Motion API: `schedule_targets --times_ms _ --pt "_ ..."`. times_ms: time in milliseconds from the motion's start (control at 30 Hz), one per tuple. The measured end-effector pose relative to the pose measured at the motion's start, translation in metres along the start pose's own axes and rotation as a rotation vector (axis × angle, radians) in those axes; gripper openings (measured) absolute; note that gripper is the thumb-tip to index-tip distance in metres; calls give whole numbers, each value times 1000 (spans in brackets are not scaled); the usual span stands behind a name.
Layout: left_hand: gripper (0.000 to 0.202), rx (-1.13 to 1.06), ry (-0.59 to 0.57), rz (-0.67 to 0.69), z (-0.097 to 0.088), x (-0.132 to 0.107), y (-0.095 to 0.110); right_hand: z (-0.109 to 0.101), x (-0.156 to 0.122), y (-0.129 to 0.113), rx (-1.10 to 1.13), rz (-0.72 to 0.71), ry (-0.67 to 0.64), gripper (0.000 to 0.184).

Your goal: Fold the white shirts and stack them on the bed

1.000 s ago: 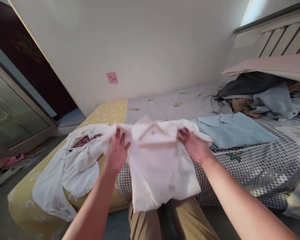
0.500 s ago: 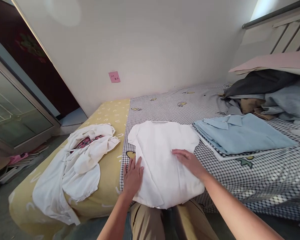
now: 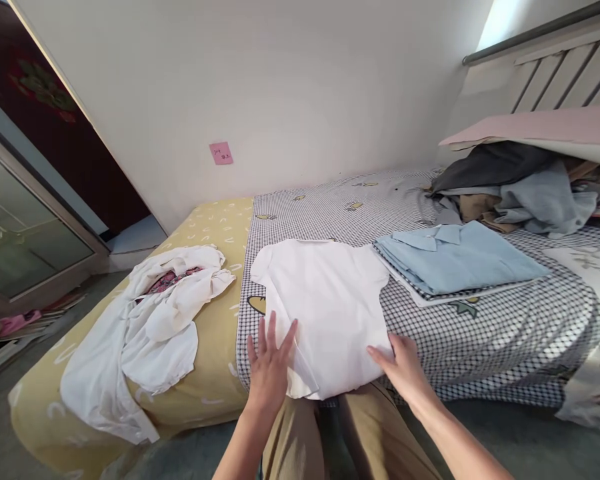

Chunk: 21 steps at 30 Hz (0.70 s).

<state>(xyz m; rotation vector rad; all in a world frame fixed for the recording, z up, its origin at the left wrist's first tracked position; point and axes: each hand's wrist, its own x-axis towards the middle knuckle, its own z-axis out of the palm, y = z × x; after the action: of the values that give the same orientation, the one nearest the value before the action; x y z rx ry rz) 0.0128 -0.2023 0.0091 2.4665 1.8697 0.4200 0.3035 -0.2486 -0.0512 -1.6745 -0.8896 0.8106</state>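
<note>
A white short-sleeved shirt (image 3: 325,300) lies spread on the bed, its collar edge toward the wall and its hem at my knees. The left side of the shirt is folded inward in a narrow strip. My left hand (image 3: 270,363) rests on that strip with its fingers spread. At the shirt's lower right edge, my right hand (image 3: 403,367) has its thumb on top of the cloth and its other fingers around the side, partly hidden. To the right sits a stack of folded clothes with a light blue shirt (image 3: 470,257) uppermost.
A crumpled white garment (image 3: 155,333) lies on the yellow sheet (image 3: 220,367) at left. Behind the stack, at the right, a heap of grey and brown clothes (image 3: 520,190) sits under a pink board-like sheet (image 3: 540,130). The wall (image 3: 300,87) closes off the far side.
My right hand has moved from the middle of the white shirt down to its lower right edge. The right side now lies straighter. My left hand has spread its fingers further.
</note>
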Motion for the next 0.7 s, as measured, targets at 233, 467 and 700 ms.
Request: schedule_targets --times_ms 233,467,700 --pt "10 -342 12 47 -13 11 -1 2 -39 -39 448 129 -60 53" --pt "32 -627 218 -198 -35 -25 -47 -41 -38 -57 637 385 -105 59" --pt "50 -848 95 -328 -20 -93 -54 -58 -29 -15 488 406 -69 53"
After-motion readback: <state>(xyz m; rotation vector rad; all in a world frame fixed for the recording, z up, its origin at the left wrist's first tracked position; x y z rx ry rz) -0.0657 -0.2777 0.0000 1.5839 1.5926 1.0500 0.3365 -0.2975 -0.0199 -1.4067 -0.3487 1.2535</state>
